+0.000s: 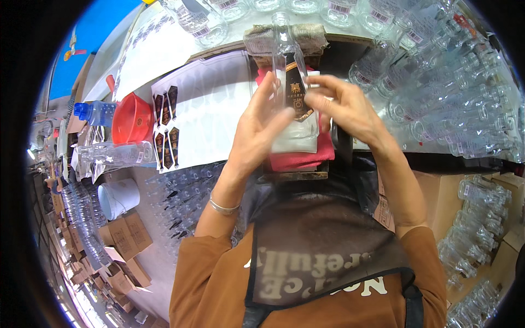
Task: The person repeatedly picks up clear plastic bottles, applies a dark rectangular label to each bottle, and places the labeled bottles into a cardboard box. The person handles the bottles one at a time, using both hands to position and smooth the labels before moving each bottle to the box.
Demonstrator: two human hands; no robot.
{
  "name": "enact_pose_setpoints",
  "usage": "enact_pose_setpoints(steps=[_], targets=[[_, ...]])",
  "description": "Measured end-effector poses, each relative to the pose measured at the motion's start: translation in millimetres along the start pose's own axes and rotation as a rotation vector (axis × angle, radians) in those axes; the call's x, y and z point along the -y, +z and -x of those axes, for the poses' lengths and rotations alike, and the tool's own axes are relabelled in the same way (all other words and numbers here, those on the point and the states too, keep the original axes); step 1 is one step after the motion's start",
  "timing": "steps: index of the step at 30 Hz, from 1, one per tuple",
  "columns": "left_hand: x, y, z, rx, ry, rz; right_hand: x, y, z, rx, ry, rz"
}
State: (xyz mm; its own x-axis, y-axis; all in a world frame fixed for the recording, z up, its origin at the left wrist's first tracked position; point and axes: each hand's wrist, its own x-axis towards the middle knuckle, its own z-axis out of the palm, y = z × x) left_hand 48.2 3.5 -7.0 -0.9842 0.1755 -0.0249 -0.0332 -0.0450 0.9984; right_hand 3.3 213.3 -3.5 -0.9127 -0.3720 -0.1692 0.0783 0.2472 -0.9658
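Observation:
A clear glass bottle (281, 39) lies in front of me, its neck pointing away and resting on a folded cloth pad (258, 39). A black label (297, 90) with gold-coloured print is on the bottle's body. My left hand (257, 126) is around the bottle's left side, its thumb blurred over the front. From the right, my right hand (350, 106) grips the bottle's side with bent fingers by the label's edge. Under the bottle are a white cloth (295, 143) and a red cloth (306, 160) on a small wooden stand (295, 175).
Left of the stand lies a white sheet (210, 109) with several black labels (165, 128). Beside it are a red bowl (131, 117), a blue-capped bottle (95, 112) and a lying glass bottle (117, 153). Many glass bottles (437, 93) crowd the right; cartons (128, 238) stand lower left.

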Motion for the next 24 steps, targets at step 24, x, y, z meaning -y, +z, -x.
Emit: enact_pose_setpoints(steps=[24], targets=[[14,1,0,-0.018,-0.021,0.182,-1,22,23,-0.105,-0.075,-0.053]])
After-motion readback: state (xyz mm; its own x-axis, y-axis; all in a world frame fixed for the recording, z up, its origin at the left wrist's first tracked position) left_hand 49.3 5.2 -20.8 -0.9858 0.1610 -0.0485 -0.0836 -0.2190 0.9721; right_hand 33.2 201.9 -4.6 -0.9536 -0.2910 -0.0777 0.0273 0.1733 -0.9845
